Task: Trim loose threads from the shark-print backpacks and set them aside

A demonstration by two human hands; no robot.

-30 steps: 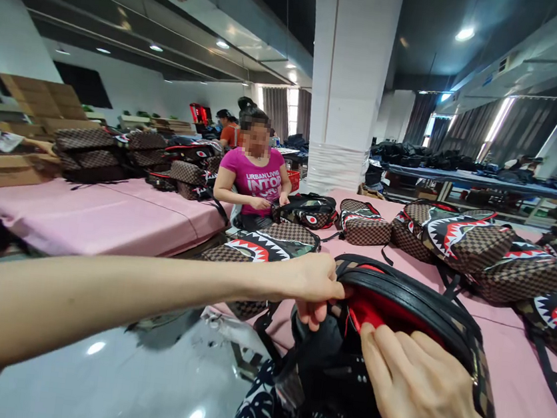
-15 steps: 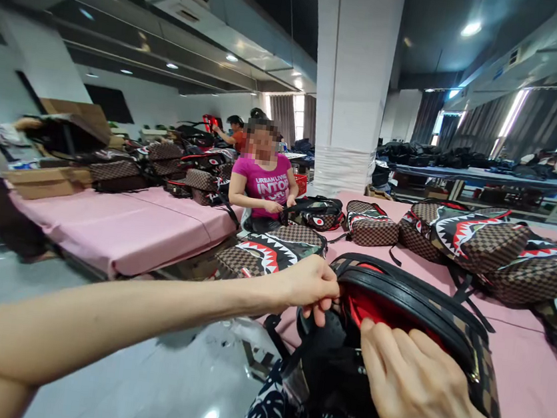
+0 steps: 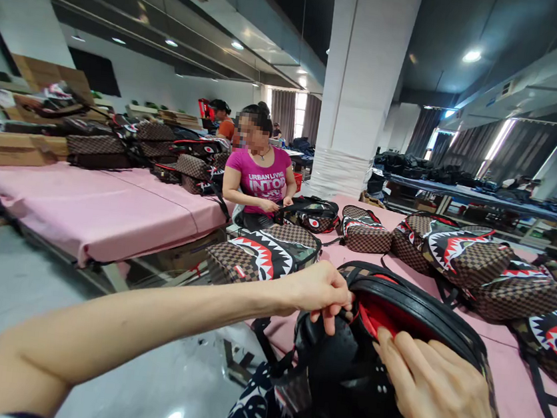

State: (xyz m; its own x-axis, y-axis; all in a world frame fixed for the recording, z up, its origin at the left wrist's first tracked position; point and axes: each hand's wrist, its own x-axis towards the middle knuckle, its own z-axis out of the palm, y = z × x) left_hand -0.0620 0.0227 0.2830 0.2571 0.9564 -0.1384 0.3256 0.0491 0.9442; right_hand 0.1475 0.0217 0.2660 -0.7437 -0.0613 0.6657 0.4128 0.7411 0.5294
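A black backpack with brown checkered sides stands in front of me, its zippered top open and red lining showing inside. My left hand is closed in a pinch on the backpack's opening at its left end. On the near edge of the opening, my right hand is closed too, thumb and fingers gripping the rim beside the red lining. Just beyond my left hand lies another checkered backpack with a shark-mouth print.
Several shark-print backpacks lie along the pink-covered table. Across from me a person in a magenta shirt handles a camouflage bag. A second pink table bears bags and cardboard boxes. A white pillar stands behind.
My view has swung slightly, shifting the hands and backpack a little right and down in the picture. Both hands keep their hold. The person across has turned their head to the left.
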